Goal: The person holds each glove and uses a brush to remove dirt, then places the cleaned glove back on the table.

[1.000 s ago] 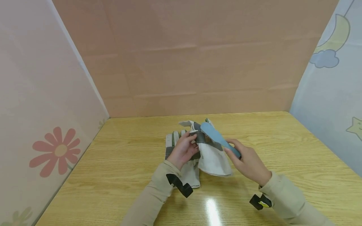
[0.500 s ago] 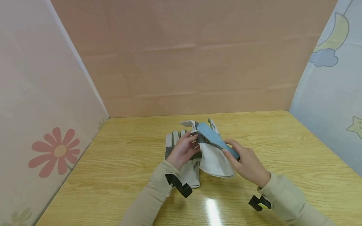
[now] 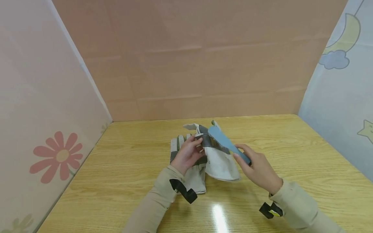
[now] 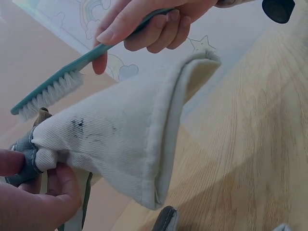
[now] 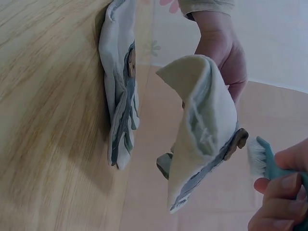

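My left hand pinches a white and grey work glove by its grey band, holding it above the table with the cuff hanging towards me. Dark smudges mark its cuff in the left wrist view. In my right hand is the handle of a blue brush. White bristles face the glove's grey band. The right wrist view shows a small gap between those bristles and a brown lump on the glove. A second glove lies flat on the table, partly hidden beneath my left hand.
The wooden table carries a bright light reflection near its front. A brown backdrop rises behind it. Patterned side panels stand at left and right.
The brush dipped left and down onto the glove with its broad back showing, then lifted back up and right, turned more edge-on. The held glove shifted slightly with it; the lying glove stayed put.
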Demonstrator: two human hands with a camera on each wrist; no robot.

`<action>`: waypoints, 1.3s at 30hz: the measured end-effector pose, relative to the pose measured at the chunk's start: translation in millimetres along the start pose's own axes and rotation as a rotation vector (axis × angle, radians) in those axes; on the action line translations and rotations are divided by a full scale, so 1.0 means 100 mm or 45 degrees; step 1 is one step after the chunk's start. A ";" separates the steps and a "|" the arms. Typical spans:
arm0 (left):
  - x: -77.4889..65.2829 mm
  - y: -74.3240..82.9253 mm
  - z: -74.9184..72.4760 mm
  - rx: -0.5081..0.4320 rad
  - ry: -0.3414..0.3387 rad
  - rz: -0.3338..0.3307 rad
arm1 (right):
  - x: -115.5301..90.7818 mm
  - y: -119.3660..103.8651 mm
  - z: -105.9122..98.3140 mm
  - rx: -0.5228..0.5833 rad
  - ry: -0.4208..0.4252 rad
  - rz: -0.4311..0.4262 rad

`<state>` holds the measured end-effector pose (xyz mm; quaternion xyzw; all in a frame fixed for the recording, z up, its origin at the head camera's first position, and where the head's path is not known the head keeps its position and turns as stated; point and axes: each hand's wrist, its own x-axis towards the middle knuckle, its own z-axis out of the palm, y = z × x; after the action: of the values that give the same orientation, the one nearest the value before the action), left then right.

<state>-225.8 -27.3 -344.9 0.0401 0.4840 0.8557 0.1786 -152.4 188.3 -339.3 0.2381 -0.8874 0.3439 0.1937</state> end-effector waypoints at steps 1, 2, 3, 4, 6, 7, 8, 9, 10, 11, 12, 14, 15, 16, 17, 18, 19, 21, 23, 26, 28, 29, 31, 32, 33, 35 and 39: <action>0.00 0.00 0.00 0.000 0.003 -0.002 | 0.00 0.00 0.00 0.000 0.001 0.006; 0.00 0.00 0.00 -0.002 0.008 -0.005 | 0.01 -0.01 0.00 0.002 0.003 0.011; 0.00 0.00 0.01 -0.006 0.012 -0.008 | 0.02 -0.01 0.00 0.001 0.005 0.013; 0.00 0.00 0.01 -0.008 0.014 -0.010 | 0.02 -0.02 0.00 0.003 0.007 0.013; -0.01 0.00 0.01 -0.007 0.015 -0.011 | 0.03 -0.04 0.01 0.006 0.008 0.007; -0.01 0.00 0.01 -0.008 0.015 -0.012 | 0.04 -0.05 0.02 0.007 0.006 0.003; -0.01 0.00 0.01 -0.009 0.011 -0.010 | 0.04 -0.06 0.02 0.010 0.005 -0.003; -0.01 0.00 0.01 -0.008 0.007 -0.009 | 0.05 -0.06 0.03 0.015 0.002 -0.005; -0.01 0.00 0.01 -0.006 0.003 -0.008 | 0.05 -0.06 0.03 0.020 0.000 -0.007; -0.01 0.00 0.01 -0.004 0.000 -0.007 | 0.04 -0.07 0.04 0.026 -0.001 -0.009; 0.00 0.00 0.01 -0.007 -0.003 -0.006 | 0.04 -0.06 0.04 0.028 -0.001 -0.010; 0.00 0.00 0.00 -0.001 -0.012 0.000 | 0.03 -0.05 0.04 0.027 -0.003 -0.006; 0.00 0.00 -0.01 0.000 -0.012 0.001 | 0.03 -0.04 0.04 0.022 -0.004 -0.002; 0.00 0.00 -0.01 0.000 -0.015 0.004 | 0.02 -0.03 0.03 0.015 -0.004 0.002; 0.00 0.01 -0.01 -0.001 -0.013 0.006 | 0.01 -0.02 0.03 0.011 -0.007 0.010; 0.00 0.01 -0.01 -0.002 -0.013 0.009 | 0.01 -0.01 0.02 0.003 -0.009 0.016; 0.00 0.01 -0.01 -0.002 -0.011 0.010 | 0.00 0.00 0.02 -0.001 -0.012 0.022; 0.01 0.02 -0.01 -0.009 -0.006 0.009 | -0.01 0.01 0.01 -0.004 -0.015 0.030; 0.01 0.02 -0.01 -0.014 -0.003 0.007 | -0.02 0.01 -0.01 0.000 -0.016 0.032; 0.01 0.01 -0.01 -0.010 -0.009 0.004 | -0.02 0.01 -0.01 0.003 -0.008 0.024; 0.00 0.01 -0.01 -0.006 -0.015 0.003 | -0.01 0.00 -0.01 0.001 0.005 0.020; 0.00 0.01 -0.01 -0.008 -0.019 0.003 | 0.00 0.00 0.00 -0.001 0.010 0.017; 0.00 0.00 -0.01 -0.013 -0.026 0.001 | 0.02 -0.02 0.01 0.005 0.017 0.009; 0.00 0.00 -0.01 -0.018 -0.028 0.003 | 0.03 -0.02 0.02 0.004 0.019 -0.001; 0.00 0.00 0.00 -0.022 -0.031 0.003 | 0.04 -0.03 0.03 0.004 0.018 -0.008; 0.00 -0.01 0.00 -0.032 -0.034 0.004 | 0.05 -0.04 0.05 0.007 0.015 -0.021; -0.01 -0.01 0.00 -0.029 -0.030 0.020 | 0.03 -0.05 0.05 0.005 0.004 -0.009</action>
<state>-225.1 -27.3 -345.3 0.0519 0.4719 0.8619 0.1780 -153.3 180.7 -338.5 0.2409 -0.8856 0.3453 0.1960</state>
